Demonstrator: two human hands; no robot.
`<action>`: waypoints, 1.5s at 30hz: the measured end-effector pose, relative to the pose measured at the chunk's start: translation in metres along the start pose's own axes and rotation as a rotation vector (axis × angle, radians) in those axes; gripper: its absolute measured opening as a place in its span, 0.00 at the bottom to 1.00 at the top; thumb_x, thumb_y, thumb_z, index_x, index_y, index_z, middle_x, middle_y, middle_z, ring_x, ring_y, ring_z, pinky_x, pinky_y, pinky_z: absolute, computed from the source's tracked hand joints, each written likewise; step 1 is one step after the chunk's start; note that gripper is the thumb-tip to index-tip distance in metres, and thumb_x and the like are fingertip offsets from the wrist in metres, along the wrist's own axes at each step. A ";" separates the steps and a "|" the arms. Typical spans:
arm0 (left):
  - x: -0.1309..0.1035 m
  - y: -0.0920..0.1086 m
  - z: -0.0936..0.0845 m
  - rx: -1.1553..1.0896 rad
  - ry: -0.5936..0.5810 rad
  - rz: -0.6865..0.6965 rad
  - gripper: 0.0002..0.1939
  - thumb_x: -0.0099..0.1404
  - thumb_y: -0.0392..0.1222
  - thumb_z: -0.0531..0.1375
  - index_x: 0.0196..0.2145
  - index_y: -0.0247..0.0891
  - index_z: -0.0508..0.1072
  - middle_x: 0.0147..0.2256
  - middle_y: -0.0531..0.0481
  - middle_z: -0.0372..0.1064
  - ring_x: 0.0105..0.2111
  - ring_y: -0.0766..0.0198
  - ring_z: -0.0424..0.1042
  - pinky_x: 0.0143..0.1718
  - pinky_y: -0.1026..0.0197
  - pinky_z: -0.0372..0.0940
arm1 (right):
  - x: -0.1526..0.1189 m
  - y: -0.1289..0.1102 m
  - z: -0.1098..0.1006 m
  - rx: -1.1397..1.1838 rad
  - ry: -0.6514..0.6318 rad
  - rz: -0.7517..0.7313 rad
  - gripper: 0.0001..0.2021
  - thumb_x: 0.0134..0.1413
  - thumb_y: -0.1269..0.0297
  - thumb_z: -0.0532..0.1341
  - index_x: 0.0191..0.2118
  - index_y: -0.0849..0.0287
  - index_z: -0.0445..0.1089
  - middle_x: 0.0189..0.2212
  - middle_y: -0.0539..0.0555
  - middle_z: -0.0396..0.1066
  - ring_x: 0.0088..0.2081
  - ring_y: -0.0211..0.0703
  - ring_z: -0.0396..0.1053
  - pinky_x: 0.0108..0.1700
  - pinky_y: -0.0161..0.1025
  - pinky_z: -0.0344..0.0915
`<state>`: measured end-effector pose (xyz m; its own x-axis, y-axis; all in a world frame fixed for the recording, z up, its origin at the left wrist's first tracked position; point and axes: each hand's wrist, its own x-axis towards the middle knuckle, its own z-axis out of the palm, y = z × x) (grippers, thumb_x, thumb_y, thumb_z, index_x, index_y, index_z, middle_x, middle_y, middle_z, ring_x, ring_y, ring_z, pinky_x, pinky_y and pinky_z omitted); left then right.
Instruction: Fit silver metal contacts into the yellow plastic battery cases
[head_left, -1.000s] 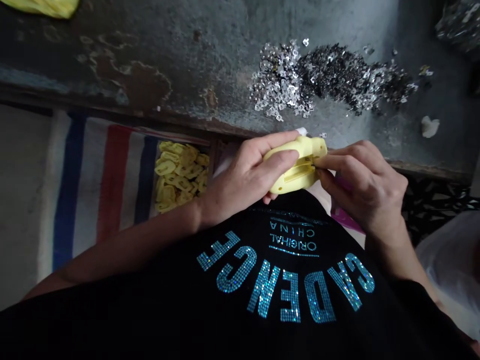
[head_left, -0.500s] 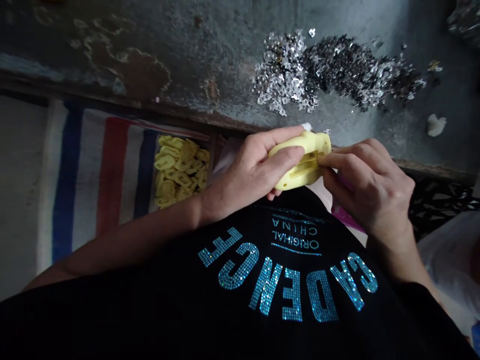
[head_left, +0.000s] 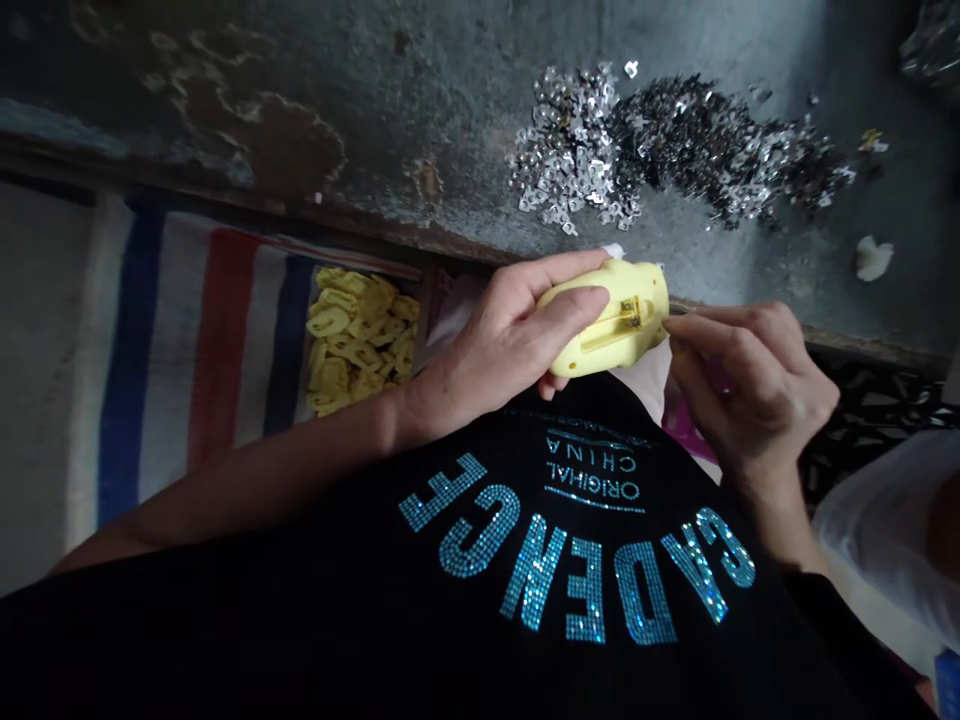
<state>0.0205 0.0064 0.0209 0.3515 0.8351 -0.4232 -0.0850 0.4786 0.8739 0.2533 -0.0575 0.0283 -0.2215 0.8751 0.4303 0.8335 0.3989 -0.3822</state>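
My left hand (head_left: 517, 325) is wrapped round a pale yellow plastic casing (head_left: 601, 352), thumb on top and fingers beneath. A long recess runs along the casing's face, and small metal contact pieces (head_left: 631, 312) sit at the recess's right end. Small round holes show near the casing's ends. Just off the casing's right end is my right hand (head_left: 754, 375), thumb and forefinger pinched together. Whether anything is between those fingertips cannot be made out. A bit of white covering (head_left: 613, 250) shows at a left fingertip.
A heap of small shiny metal pieces (head_left: 675, 145) lies on the worn grey table (head_left: 450, 110). To its right is a white scrap (head_left: 873, 258). Several yellow plastic parts (head_left: 364, 340) fill a container beside a striped sheet (head_left: 217, 350). Another person's white clothing (head_left: 885, 520) shows at right.
My right hand has drawn back to the right from the recess, uncovering the metal contact pieces. My left hand keeps its hold on the casing.
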 end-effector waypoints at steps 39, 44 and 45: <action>0.031 0.005 0.036 -0.017 0.085 0.052 0.28 0.76 0.58 0.72 0.69 0.47 0.83 0.36 0.49 0.85 0.20 0.69 0.69 0.15 0.69 0.63 | -0.006 0.126 0.019 0.295 0.105 0.152 0.09 0.73 0.70 0.69 0.51 0.50 0.85 0.40 0.53 0.87 0.40 0.49 0.84 0.44 0.47 0.80; 0.039 0.007 0.033 0.013 0.088 0.112 0.27 0.75 0.55 0.72 0.67 0.45 0.84 0.49 0.43 0.89 0.30 0.59 0.83 0.20 0.64 0.73 | -0.008 0.127 0.017 0.322 0.117 0.177 0.10 0.72 0.71 0.70 0.51 0.50 0.86 0.41 0.53 0.88 0.39 0.48 0.85 0.43 0.47 0.80; 0.040 0.008 0.031 0.037 0.096 0.128 0.27 0.74 0.55 0.73 0.66 0.45 0.85 0.53 0.42 0.89 0.37 0.54 0.87 0.27 0.60 0.80 | -0.006 0.125 0.017 0.333 0.130 0.194 0.09 0.71 0.70 0.71 0.51 0.49 0.86 0.41 0.53 0.88 0.39 0.48 0.84 0.43 0.47 0.79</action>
<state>0.0631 0.0350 0.0183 0.2493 0.9116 -0.3270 -0.0887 0.3577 0.9296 0.3507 -0.0079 -0.0355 0.0070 0.9093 0.4160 0.6389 0.3159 -0.7014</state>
